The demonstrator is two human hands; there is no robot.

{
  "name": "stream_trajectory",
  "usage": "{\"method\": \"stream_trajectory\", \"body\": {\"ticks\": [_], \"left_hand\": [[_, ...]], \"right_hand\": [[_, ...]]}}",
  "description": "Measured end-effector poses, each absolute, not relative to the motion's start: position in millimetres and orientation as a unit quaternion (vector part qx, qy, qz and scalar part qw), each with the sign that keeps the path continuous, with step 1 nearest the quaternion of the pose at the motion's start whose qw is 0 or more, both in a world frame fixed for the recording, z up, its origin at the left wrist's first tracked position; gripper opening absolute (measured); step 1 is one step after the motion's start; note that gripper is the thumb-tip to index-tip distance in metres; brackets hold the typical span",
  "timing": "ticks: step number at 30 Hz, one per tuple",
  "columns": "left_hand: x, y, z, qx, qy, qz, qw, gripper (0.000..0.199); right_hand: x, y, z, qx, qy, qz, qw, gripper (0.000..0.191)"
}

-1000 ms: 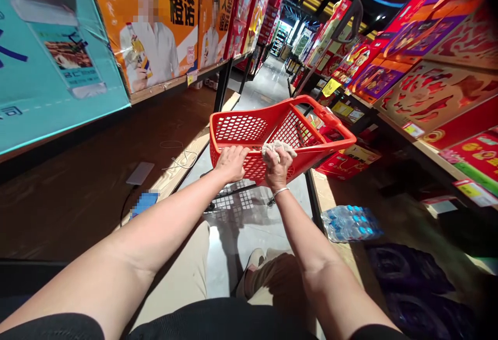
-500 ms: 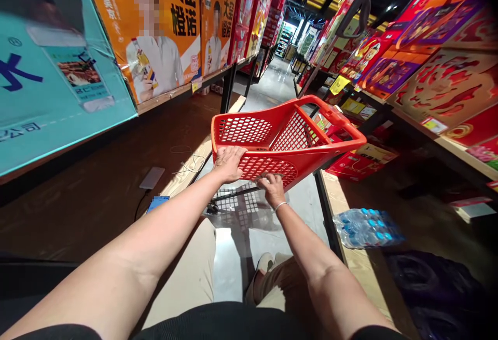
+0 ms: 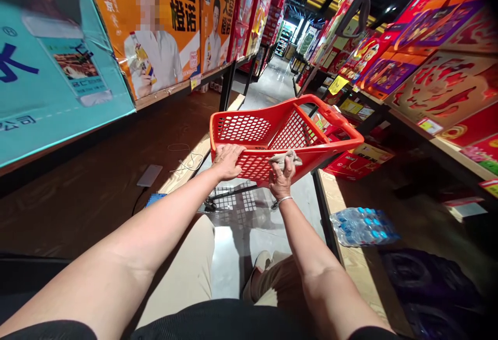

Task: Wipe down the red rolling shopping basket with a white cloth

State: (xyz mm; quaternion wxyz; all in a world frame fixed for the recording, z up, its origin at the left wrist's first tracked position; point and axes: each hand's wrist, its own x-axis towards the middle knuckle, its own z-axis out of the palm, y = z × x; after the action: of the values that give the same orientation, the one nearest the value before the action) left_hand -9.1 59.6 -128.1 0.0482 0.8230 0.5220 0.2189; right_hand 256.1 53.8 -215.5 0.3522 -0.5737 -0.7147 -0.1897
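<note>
A red plastic shopping cart [image 3: 249,166] with mesh sides stands crosswise in the aisle in front of me. My left hand [image 3: 227,162] rests on the rim at its near left corner, the fingers lying over the edge. A greyish-beige cloth [image 3: 287,160] is held in my right hand [image 3: 281,178], against the upper part of the cart's near side. The inside of the basket shows no goods in the part that I can see.
Orange drink boxes [image 3: 155,44] and a turquoise carton [image 3: 58,85] line the left shelf. Red and purple gift boxes fill the right one. Bottled water [image 3: 363,227] lies low at right, a white flat device [image 3: 150,175] with a cable at left.
My right hand has moved up and slightly right along the cart's near side, and the cloth now shows in its fingers. My left hand stays on the rim.
</note>
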Motion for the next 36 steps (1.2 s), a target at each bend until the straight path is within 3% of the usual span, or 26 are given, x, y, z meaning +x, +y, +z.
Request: {"method": "stream_trajectory", "body": {"ticks": [6,11,15,20,25,31,36], "left_hand": [[-16.0,61.7,-128.9,0.821,0.529,0.211,0.040,0.065],[-21.2,63.1,-128.5,0.823,0.522,0.217,0.053,0.067],[-24.9,62.6,-128.6,0.821,0.523,0.223,0.057,0.067],[-27.3,58.0,-129.2,0.821,0.517,0.234,0.056,0.067],[-28.8,55.2,-130.3,0.818,0.519,0.240,0.057,0.067],[-31.9,56.5,-130.0,0.818,0.514,0.252,0.057,0.065],[-34.9,56.1,-129.0,0.818,0.513,0.253,0.059,0.065]], "right_hand": [[251.9,45.7,-252.3,-0.579,-0.761,-0.111,0.271,0.032],[260.9,40.5,-241.4,-0.500,-0.831,-0.109,0.220,0.036],[283.1,49.5,-198.4,-0.494,-0.798,-0.176,0.297,0.035],[303.8,57.9,-158.0,-0.534,-0.717,-0.265,0.361,0.056],[293.6,52.8,-195.6,-0.577,-0.686,-0.264,0.356,0.039],[292.2,31.9,-261.5,-0.573,-0.748,-0.201,0.269,0.026],[307.0,20.7,-237.0,-0.511,-0.797,-0.195,0.257,0.027]]}}
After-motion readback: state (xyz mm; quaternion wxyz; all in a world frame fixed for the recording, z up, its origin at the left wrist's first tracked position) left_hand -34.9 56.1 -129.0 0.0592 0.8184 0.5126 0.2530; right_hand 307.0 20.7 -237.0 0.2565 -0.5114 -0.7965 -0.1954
